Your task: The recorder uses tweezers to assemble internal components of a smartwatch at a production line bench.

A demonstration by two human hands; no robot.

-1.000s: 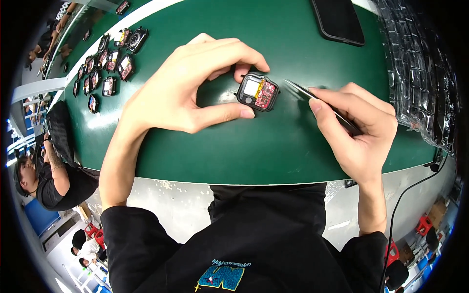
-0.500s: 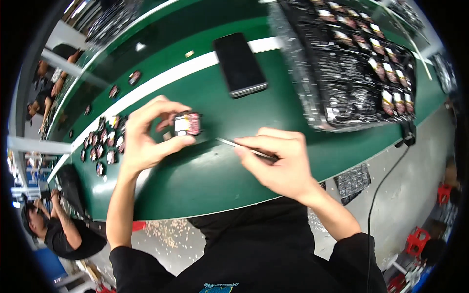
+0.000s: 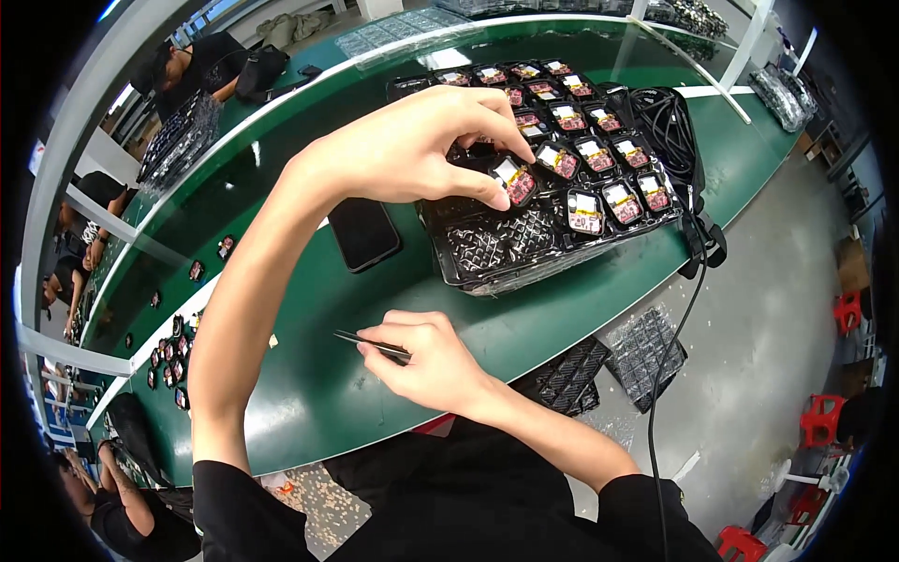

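Observation:
Over a black plastic tray (image 3: 459, 273), my left hand (image 3: 412, 140) pinches a small black-cased device (image 3: 514, 184) between thumb and fingers. The device's open face shows a pinkish-red circuit board, a white patch and a yellow strip. Several like devices (image 3: 585, 212) sit in rows in the tray's pockets, right beside the held one. Bare pockets show at the tray's near left. Lower down, above the green bench (image 3: 309, 393), my right hand (image 3: 426, 361) is closed around slim dark tweezers (image 3: 375, 346), whose tips point left, touching nothing.
A black phone (image 3: 363, 239) lies left of the tray. Loose devices (image 3: 169, 356) are scattered on the bench's left. A black cable (image 3: 688, 300) hangs at the right edge. Empty trays (image 3: 646, 356) lie on the floor. People (image 3: 201, 70) work across and to the left.
My left hand has carried the device right and away from me, from above the bench to the tray. The right hand, still gripping the tweezers, sits lower and further left; the view has shifted.

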